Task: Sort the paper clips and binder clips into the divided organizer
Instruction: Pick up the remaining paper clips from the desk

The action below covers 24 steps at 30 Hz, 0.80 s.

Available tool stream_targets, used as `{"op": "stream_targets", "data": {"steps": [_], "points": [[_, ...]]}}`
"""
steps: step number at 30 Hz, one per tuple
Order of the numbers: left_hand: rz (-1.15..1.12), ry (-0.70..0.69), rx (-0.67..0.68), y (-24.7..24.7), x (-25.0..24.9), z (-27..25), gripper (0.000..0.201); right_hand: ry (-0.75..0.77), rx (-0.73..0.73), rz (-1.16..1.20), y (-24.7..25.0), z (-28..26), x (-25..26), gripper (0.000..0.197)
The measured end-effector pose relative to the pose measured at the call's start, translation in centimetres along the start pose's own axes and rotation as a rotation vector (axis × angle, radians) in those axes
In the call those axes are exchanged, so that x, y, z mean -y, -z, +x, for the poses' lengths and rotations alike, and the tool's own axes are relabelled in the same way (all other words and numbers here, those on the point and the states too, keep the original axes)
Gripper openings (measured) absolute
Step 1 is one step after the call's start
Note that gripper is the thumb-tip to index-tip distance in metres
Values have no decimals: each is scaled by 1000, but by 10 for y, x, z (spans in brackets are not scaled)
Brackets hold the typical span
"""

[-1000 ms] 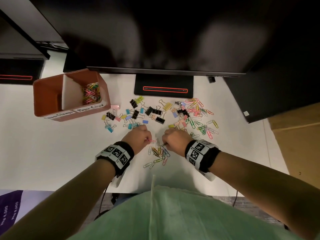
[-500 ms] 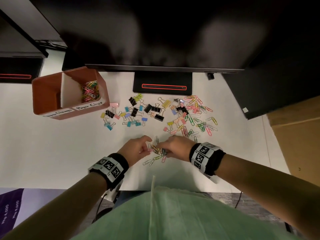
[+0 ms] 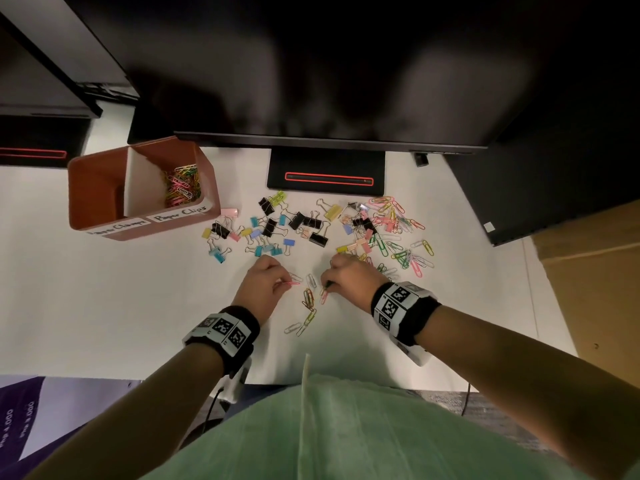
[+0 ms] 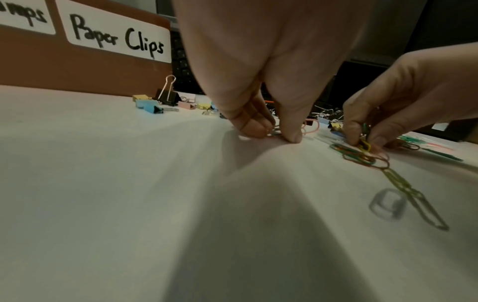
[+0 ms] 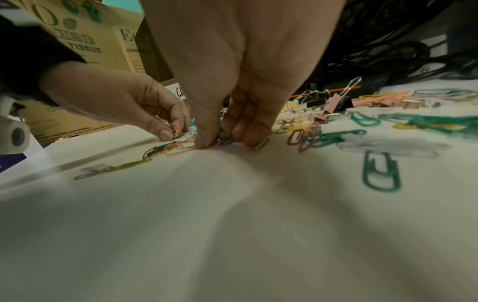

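left hand [image 3: 265, 284]: pinches pink wire paper clip [image 3: 292, 283] | right hand [image 3: 348, 278]: pinches clips from small coloured paper-clip cluster [image 3: 308, 299] on white tabletop [image 3: 104, 289] | handling: light, slippery, tangle-prone; likely best nipped by loop ends | target: brown divided organizer [image 3: 104, 202], well apart

We cannot see how many paper clips the left hand [image 3: 260, 285] holds, because its curled fingers [image 4: 252, 122] cover all but a pink paper clip [image 3: 292, 283]. The right hand [image 3: 348, 278] also hides its catch; only bits of green and yellow wire [image 4: 364, 141] show between its fingertips. The left compartment of the organizer [image 3: 100, 188] is in shadow, so we cannot tell its content. Its left label [image 4: 26, 16] is cut by the picture edge in the left wrist view. The far pile of binder clips [image 5: 323, 106] is blurred in the right wrist view. The near clips [image 5: 380, 171] there are smeared too.
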<state>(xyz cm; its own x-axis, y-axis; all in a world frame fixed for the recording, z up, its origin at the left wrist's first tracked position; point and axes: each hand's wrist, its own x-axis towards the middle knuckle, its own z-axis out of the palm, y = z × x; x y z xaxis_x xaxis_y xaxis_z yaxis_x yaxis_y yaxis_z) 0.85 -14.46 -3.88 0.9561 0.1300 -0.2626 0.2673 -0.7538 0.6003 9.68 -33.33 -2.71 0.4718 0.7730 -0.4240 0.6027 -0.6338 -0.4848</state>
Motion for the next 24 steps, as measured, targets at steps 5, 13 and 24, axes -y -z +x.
{"op": "stream_targets", "data": {"steps": [5,13,24], "points": [[22,-4,-2,7,3,5,6,2,-48,15,0,-1,-2,21],[82,-57,118,8,-4,19,18,32,0,-113,3,0,-4,24],[182,-119,250,9,-11,26,11,64,-16,-140,-4,-2,-10,22]]}}
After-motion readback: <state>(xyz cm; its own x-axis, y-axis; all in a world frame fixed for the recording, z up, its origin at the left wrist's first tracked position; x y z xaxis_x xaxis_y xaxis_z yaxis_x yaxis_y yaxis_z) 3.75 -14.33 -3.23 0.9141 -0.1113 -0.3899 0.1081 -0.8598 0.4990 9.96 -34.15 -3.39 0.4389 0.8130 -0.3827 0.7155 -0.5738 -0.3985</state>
